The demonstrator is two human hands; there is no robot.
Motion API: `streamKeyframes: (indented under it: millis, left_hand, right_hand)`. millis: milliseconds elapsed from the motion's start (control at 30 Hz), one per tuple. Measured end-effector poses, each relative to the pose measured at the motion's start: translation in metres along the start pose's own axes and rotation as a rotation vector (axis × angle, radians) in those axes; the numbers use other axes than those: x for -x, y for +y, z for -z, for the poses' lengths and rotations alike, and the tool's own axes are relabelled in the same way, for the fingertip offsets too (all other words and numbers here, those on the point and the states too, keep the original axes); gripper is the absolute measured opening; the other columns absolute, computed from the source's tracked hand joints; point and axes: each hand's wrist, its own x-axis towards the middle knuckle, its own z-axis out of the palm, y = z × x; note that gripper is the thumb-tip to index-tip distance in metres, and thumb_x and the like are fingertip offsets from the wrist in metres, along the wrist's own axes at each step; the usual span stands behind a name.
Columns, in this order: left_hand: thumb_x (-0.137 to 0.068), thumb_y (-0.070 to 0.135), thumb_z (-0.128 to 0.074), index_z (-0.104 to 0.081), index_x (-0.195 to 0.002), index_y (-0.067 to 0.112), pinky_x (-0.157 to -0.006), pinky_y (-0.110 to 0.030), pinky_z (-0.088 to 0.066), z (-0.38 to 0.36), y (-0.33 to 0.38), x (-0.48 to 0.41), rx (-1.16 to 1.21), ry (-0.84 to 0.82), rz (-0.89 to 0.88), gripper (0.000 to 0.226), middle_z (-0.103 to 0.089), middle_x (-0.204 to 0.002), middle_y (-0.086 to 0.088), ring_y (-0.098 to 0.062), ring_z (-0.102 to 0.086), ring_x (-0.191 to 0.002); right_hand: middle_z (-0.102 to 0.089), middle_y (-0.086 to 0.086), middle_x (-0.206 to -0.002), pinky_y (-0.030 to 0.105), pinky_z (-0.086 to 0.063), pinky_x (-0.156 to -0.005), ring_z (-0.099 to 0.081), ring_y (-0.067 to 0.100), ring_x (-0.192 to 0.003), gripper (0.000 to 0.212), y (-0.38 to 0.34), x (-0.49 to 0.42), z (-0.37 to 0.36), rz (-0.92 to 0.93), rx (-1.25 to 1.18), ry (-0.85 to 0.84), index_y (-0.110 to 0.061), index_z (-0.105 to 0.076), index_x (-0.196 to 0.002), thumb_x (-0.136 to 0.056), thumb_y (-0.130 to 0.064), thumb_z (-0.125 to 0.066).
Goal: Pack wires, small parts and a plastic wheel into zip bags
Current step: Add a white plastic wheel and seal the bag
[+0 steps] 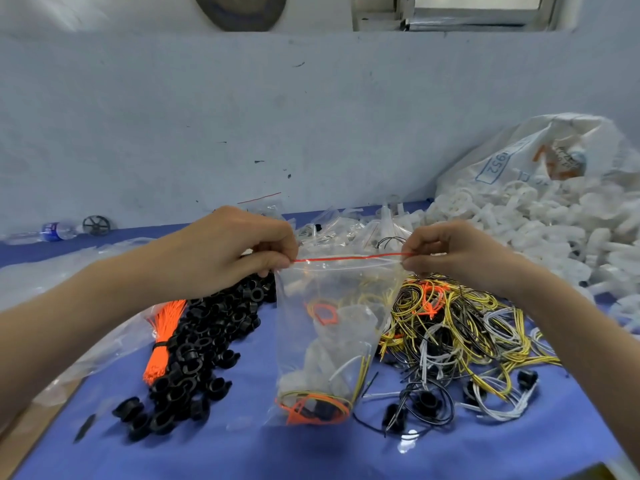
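Blue table (pixel 242 445): held zip bag (pixel 322 341) of wires (pixel 360 368).

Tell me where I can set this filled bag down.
Bare blue cloth lies along the near edge, in front of the zip bag. Crowded: black parts at left, tangled wires at right, white wheels far right.

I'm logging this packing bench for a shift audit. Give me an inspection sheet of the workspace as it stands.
Surface: blue table.
Job's things: clear zip bag held upright, wires and white parts inside; red zip strip stretched taut.
Clutter: black ring parts; orange tie bundle; white plastic parts spilling from a sack; water bottle.
Hands: left hand and right hand pinch the bag's top corners.
Cables: loose wire tangle.
Surroundings: scuffed wall.
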Motion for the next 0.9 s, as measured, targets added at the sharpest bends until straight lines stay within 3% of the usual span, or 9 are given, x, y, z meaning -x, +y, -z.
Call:
streamKeyframes:
  millis: [33,167,300,400,467,600,700,767,900]
  left_hand:
    - [-0.092,0.020,-0.056,-0.062,-0.095,0.022,-0.066,-0.003,-0.037,-0.001,-0.001,0.001,0.013,0.008,0.012,0.007,-0.064,-0.074,0.012,0.000,-0.058,-0.070]
    - [-0.091,0.004,-0.062,-0.047,-0.111,0.041,-0.069,-0.012,-0.045,-0.005,-0.001,0.003,0.150,0.005,0.099,0.045,-0.062,-0.079,0.010,-0.008,-0.059,-0.075]
    - [-0.090,0.005,-0.059,-0.040,-0.114,0.042,-0.067,-0.020,-0.047,-0.012,0.007,-0.002,0.157,-0.002,0.057,0.049,-0.058,-0.084,0.011,-0.012,-0.058,-0.071]
    - [-0.089,0.008,-0.055,-0.039,-0.116,0.041,-0.066,-0.029,-0.046,-0.015,0.012,-0.008,0.119,-0.013,0.034,0.045,-0.056,-0.083,0.010,-0.016,-0.055,-0.067]
    - [-0.089,0.015,-0.051,-0.036,-0.118,0.039,-0.064,-0.029,-0.045,-0.017,0.015,-0.010,0.096,-0.014,0.020,0.041,-0.055,-0.080,0.009,-0.015,-0.055,-0.064]
    - [-0.097,0.022,-0.041,-0.033,-0.118,0.039,-0.060,-0.023,-0.042,-0.019,0.018,-0.011,0.010,-0.032,-0.023,0.028,-0.055,-0.073,0.011,-0.008,-0.051,-0.064]
    - [-0.100,0.015,-0.040,-0.031,-0.121,0.044,-0.061,-0.029,-0.043,-0.018,0.019,-0.008,-0.010,-0.031,-0.017,0.037,-0.056,-0.073,0.004,-0.007,-0.052,-0.066]
    - [-0.098,0.023,-0.038,-0.033,-0.121,0.043,-0.060,-0.028,-0.043,-0.020,0.020,-0.006,-0.012,0.019,-0.018,0.030,-0.055,-0.067,0.004,-0.011,-0.053,-0.062]
    - [-0.090,0.056,-0.051,-0.050,-0.095,0.037,-0.056,-0.011,-0.042,-0.026,0.023,-0.006,0.209,0.165,0.233,0.020,-0.063,-0.074,0.019,-0.004,-0.060,-0.061]
  right_hand:
    - [-0.069,0.005,-0.071,0.018,-0.054,-0.065,-0.062,0.015,-0.067,0.011,0.000,0.001,0.000,-0.004,-0.001,-0.004,-0.009,-0.068,-0.080,-0.080,0.002,-0.069]
    - [-0.069,0.015,-0.079,0.021,-0.052,-0.068,-0.062,0.016,-0.072,0.010,-0.002,0.003,-0.001,-0.015,0.026,-0.006,-0.012,-0.069,-0.080,-0.080,-0.003,-0.070]
    - [-0.071,-0.003,-0.087,0.027,-0.050,-0.081,-0.063,0.003,-0.082,0.014,-0.019,-0.001,-0.018,0.059,0.183,-0.015,-0.022,-0.072,-0.086,-0.074,-0.024,-0.078]
    - [-0.064,-0.021,-0.104,0.011,-0.041,-0.089,-0.055,-0.008,-0.101,0.042,-0.042,-0.002,-0.035,0.159,0.297,-0.049,-0.036,-0.068,-0.100,-0.063,-0.055,-0.073]
    - [-0.066,-0.020,-0.103,0.006,-0.038,-0.086,-0.056,-0.009,-0.099,0.038,-0.053,-0.004,-0.045,0.214,0.286,-0.076,-0.032,-0.070,-0.101,-0.068,-0.049,-0.075]
    - [-0.072,-0.003,-0.090,0.018,-0.046,-0.086,-0.064,0.002,-0.087,0.016,-0.063,-0.011,-0.060,0.204,0.256,-0.100,-0.012,-0.073,-0.095,-0.080,-0.018,-0.075]
    - [-0.072,-0.004,-0.082,0.025,-0.049,-0.086,-0.064,0.001,-0.079,0.006,-0.064,-0.007,-0.061,0.181,0.143,-0.127,-0.010,-0.073,-0.086,-0.080,-0.011,-0.074]
    - [-0.069,-0.007,-0.075,0.024,-0.049,-0.083,-0.061,-0.001,-0.074,0.004,-0.063,-0.005,-0.062,0.189,0.079,-0.137,-0.012,-0.072,-0.080,-0.079,-0.009,-0.074]
    - [-0.067,-0.003,-0.070,0.030,-0.050,-0.080,-0.058,0.003,-0.071,0.008,-0.061,-0.006,-0.063,0.219,0.062,-0.113,-0.014,-0.070,-0.074,-0.078,-0.008,-0.074]
